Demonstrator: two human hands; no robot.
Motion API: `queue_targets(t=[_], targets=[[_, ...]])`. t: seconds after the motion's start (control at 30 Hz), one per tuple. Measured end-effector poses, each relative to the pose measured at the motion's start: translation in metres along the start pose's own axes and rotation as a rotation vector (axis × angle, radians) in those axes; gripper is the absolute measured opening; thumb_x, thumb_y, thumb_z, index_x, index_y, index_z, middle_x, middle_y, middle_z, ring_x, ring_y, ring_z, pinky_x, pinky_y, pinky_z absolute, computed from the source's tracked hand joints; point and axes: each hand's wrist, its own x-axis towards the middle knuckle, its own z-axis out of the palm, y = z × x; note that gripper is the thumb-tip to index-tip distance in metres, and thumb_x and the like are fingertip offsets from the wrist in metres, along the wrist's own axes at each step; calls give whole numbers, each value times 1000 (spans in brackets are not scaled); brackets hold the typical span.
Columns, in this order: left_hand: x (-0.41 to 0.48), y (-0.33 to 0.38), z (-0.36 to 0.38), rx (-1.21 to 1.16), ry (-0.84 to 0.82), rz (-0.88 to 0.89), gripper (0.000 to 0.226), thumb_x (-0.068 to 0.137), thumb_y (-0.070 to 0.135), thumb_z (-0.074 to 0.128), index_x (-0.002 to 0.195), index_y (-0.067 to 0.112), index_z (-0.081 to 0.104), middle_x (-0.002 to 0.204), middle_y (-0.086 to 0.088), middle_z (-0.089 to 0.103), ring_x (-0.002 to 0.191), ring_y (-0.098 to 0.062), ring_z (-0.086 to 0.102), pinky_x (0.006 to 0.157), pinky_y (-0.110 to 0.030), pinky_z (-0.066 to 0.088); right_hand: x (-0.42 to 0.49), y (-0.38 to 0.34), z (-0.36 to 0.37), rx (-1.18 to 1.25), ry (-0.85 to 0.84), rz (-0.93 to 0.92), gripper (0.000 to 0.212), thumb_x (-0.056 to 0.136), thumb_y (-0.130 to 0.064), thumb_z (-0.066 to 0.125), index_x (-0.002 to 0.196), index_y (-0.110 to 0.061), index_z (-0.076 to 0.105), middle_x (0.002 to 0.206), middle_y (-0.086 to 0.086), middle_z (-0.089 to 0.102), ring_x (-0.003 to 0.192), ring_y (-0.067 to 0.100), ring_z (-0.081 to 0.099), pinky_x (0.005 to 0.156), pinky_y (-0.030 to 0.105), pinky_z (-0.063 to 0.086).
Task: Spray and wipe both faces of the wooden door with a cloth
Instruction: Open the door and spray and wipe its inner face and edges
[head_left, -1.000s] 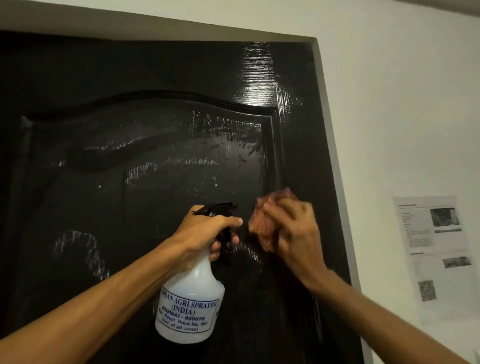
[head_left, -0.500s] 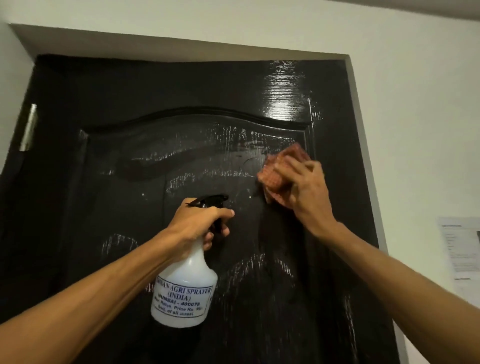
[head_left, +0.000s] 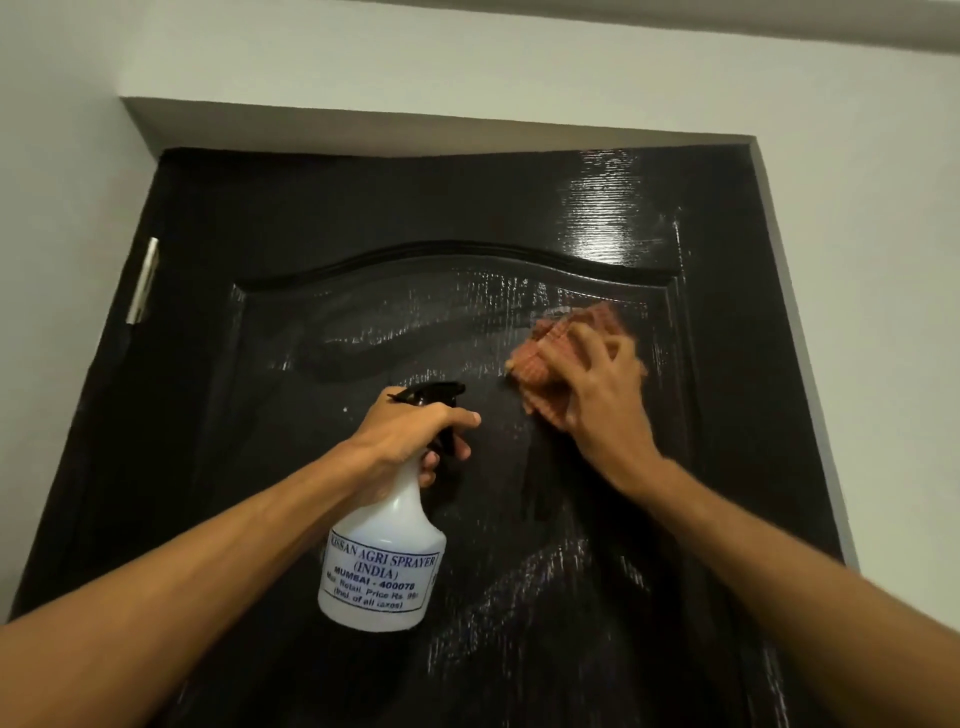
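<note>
A dark glossy wooden door with an arched raised panel fills the view, streaked with wet smears. My left hand grips the neck of a white spray bottle with a black trigger head, held in front of the panel's middle. My right hand presses a reddish checked cloth flat against the upper right part of the panel, fingers spread over it. Most of the cloth is hidden under the hand.
A white wall surrounds the door recess, with the lintel close above. A metal hinge shows on the door's left edge.
My right hand has moved the cloth up the panel from the lower right toward its upper right corner. The view has tilted upward. My left hand keeps holding the bottle.
</note>
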Motion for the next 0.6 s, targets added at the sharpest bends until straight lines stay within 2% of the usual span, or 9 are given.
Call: queue_targets(t=[0.13,0.17,0.23,0.3,0.33,0.4,0.47,0.53,0.6], targets=[[0,-3,-11,3,19,12,17,91,18,78,84,3,72,75,-20,71,40,-14,39,41,-22,33,-61,-38,16,-16,-161,-461,54,92,-45,41,140,-30,60,149,14,48,126,36,43,99,52,47],[-1,-5,-15,22,22,8,20,92,20,77,82,4,71,74,-19,70,40,-14,39,41,-22,33,-50,-36,15,0,-158,-438,55,91,-44,38,138,-30,62,147,14,49,123,35,43,97,50,46],[-1,-5,-21,60,29,10,24,93,23,76,79,4,70,71,-17,70,40,-14,40,41,-24,35,-7,-23,9,45,-40,-167,53,89,-34,37,133,-28,66,146,13,48,117,35,41,97,49,46],[2,-2,-29,49,42,26,25,91,26,78,82,4,72,72,-17,71,41,-13,42,42,-25,37,32,-11,5,56,86,124,49,89,-18,46,132,-26,67,147,11,45,116,35,38,97,54,46],[4,0,-32,31,53,38,26,90,27,80,84,3,73,73,-17,72,42,-13,43,42,-25,37,37,-12,7,41,88,172,47,90,-19,50,134,-26,65,148,11,43,119,36,37,99,55,44],[8,2,-41,12,98,60,27,90,28,80,84,2,74,73,-17,72,42,-14,42,42,-24,37,26,-31,17,2,24,29,51,92,-39,56,141,-29,59,152,9,39,127,37,35,104,55,42],[9,-2,-52,34,149,61,26,90,27,79,81,3,73,70,-16,70,41,-14,42,41,-24,36,-7,-61,30,10,-75,-261,55,89,-49,60,141,-30,59,152,10,42,129,36,38,102,54,44],[7,-8,-61,47,160,53,27,88,27,82,81,2,73,69,-16,71,41,-14,43,41,-25,37,-19,-72,38,11,-104,-430,50,89,-41,59,136,-27,64,147,12,48,124,35,44,96,52,48],[4,-13,-71,44,161,44,29,85,27,85,82,0,74,72,-19,73,41,-15,43,41,-25,36,10,-69,37,19,-23,-337,46,87,-19,65,132,-26,67,144,12,49,117,35,45,92,49,49]])
